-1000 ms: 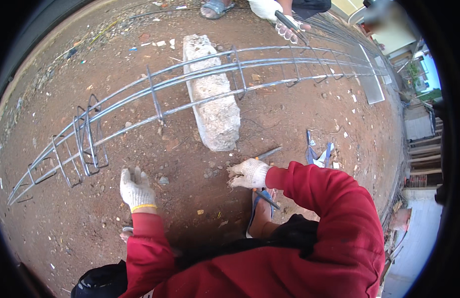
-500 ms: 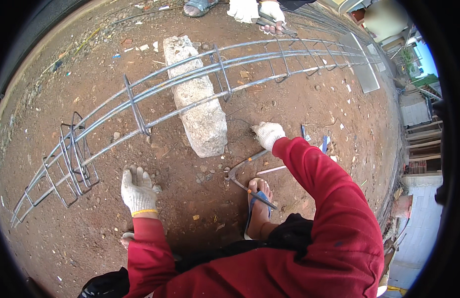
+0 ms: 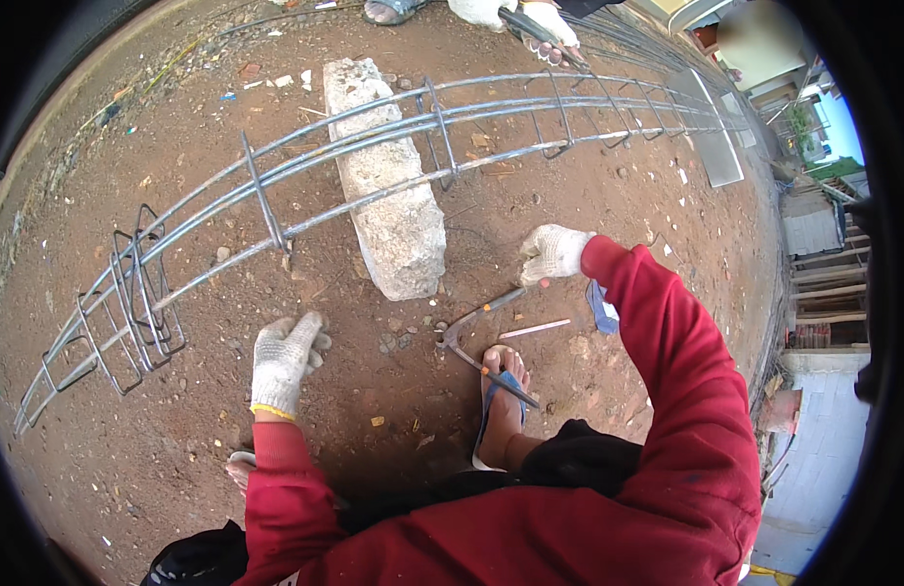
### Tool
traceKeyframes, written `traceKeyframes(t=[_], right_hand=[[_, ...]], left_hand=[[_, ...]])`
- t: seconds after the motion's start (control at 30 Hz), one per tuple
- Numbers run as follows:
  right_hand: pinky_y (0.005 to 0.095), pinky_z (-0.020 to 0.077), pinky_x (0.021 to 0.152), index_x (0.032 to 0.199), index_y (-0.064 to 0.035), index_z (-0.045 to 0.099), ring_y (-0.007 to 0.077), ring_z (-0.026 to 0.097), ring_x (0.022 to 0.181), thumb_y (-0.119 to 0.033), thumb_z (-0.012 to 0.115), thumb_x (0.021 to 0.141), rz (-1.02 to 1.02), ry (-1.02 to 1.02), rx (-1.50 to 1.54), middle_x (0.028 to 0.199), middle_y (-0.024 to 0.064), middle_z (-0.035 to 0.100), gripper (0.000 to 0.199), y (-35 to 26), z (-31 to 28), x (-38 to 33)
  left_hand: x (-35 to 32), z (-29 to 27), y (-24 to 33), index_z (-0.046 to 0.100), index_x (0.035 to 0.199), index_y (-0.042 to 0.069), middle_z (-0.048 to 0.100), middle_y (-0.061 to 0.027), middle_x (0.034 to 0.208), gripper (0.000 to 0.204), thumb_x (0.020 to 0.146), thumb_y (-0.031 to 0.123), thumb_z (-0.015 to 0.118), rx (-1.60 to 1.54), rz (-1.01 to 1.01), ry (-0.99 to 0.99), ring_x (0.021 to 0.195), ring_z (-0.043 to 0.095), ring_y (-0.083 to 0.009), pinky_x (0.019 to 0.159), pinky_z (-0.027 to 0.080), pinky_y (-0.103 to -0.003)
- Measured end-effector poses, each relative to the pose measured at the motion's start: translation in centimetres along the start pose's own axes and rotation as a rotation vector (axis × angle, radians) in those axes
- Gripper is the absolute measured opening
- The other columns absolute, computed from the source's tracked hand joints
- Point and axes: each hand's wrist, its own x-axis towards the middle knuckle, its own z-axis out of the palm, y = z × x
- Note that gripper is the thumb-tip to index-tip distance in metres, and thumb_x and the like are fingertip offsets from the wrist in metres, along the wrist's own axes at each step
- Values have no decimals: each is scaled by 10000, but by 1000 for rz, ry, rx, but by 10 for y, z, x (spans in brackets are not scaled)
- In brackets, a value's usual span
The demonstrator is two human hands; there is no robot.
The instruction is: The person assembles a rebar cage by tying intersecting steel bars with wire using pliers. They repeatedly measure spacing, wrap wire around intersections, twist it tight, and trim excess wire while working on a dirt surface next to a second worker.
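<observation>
right hand (image 3: 553,253) has moved farther right, near the pincers (image 3: 453,338)

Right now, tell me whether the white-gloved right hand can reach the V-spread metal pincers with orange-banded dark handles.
Probably yes: the right hand is near the metal pincers, whose upper handle points toward it, and nothing visible blocks the way.

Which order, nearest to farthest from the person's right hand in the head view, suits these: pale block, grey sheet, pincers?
From the right hand:
1. Pincers: lower left of it.
2. Pale block: to its left.
3. Grey sheet: upper right.
</observation>
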Motion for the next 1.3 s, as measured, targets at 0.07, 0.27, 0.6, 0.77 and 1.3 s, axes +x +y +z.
traceKeyframes(t=[0.07,0.27,0.6,0.77,1.3], right_hand=[[327,519,669,952,-43,727,156,686,734,-281,731,816,-38,-165,116,709,75,701,274,5,-5,-12],[458,528,808,987,-37,730,394,681,924,-366,722,786,55,260,-312,905,237,698,386,25,20,16],[411,536,763,962,-64,733,324,700,817,-347,681,822,-27,354,11,791,157,714,320,2,60,30],[405,540,743,907,-58,736,287,694,738,-387,665,805,102,91,-34,678,105,701,352,18,37,11],[480,534,827,1079,-115,704,374,678,932,-277,629,823,-3,207,-486,947,187,704,312,-23,21,-43]], left_hand=[[-10,14,9,707,853,21,693,-46,718,295,924,306,681,298,68,-146,514,589,-107,495,459,-248],[-22,38,15,716,908,36,662,-184,761,335,904,361,636,695,326,-316,679,665,-326,652,507,-413],[-30,34,31,722,945,33,694,-194,897,251,897,271,660,648,442,-409,788,684,-361,706,532,-410],[-38,48,35,727,1015,52,718,-163,959,192,882,184,683,428,558,-500,845,700,-337,744,547,-380],[-48,70,43,665,1183,49,640,-170,1251,324,874,143,691,499,1105,-216,1123,626,-321,950,500,-382]])
